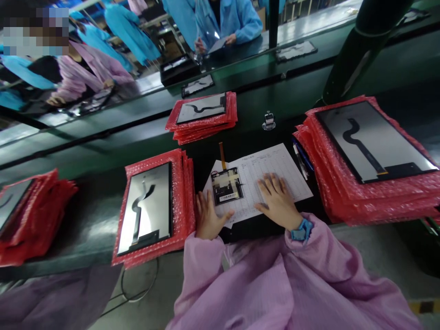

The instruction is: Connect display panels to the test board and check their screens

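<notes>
- The left hand (pixel 208 219) is open, fingers spread, at the left edge of the paper (pixel 275 167); I see no grip.
- The right hand (pixel 279 201) is also open, laid flat on the paper.
- The board (pixel 227 187) lies on the paper between both hands, its ribbon (pixel 222 156) pointing away. If a hand drags the paper, the board could slide with it, and the ribbon (it looks thin) could bend.
- Beside the left hand, a screen (pixel 149 211) lies uncovered on a red stack (pixel 186 188); a careless sleeve (pixel 202 261) could scratch or push it.
- At right, the pens (pixel 301 162) lie against another stack (pixel 333 192); one could roll.
- Farther, a third stack (pixel 202 133) could slip if bumped, its layers being uneven.
</notes>
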Demonstrator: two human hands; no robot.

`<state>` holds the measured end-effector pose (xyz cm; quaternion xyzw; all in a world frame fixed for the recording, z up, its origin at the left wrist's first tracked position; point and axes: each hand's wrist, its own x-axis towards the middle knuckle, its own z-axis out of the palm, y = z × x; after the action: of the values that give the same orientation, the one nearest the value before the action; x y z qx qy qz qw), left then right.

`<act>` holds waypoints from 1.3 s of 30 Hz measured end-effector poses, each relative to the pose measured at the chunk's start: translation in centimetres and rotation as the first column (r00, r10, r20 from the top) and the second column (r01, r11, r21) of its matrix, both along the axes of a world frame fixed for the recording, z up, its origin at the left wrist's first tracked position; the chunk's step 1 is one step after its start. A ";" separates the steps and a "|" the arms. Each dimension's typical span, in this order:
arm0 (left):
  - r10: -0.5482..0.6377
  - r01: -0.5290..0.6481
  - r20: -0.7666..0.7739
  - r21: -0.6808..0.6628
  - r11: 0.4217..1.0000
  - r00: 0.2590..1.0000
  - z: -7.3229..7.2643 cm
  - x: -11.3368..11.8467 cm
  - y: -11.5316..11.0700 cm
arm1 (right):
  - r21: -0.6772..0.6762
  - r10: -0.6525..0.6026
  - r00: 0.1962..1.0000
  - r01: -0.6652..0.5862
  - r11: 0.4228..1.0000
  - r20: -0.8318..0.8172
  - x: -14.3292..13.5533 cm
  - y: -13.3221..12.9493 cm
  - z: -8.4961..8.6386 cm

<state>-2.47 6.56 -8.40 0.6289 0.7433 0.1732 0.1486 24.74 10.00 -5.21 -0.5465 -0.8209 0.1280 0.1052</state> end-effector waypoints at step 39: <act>0.032 0.402 0.980 -0.110 0.909 0.196 10.3 29.4 6.9 | 0.584 -0.447 0.805 0.592 0.555 -0.391 13.5 -6.0 4.3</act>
<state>26.90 13.43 1.91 0.4316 0.4204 0.3736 0.7053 38.27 3.95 -0.90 -0.6708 -0.5938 -0.1659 0.4121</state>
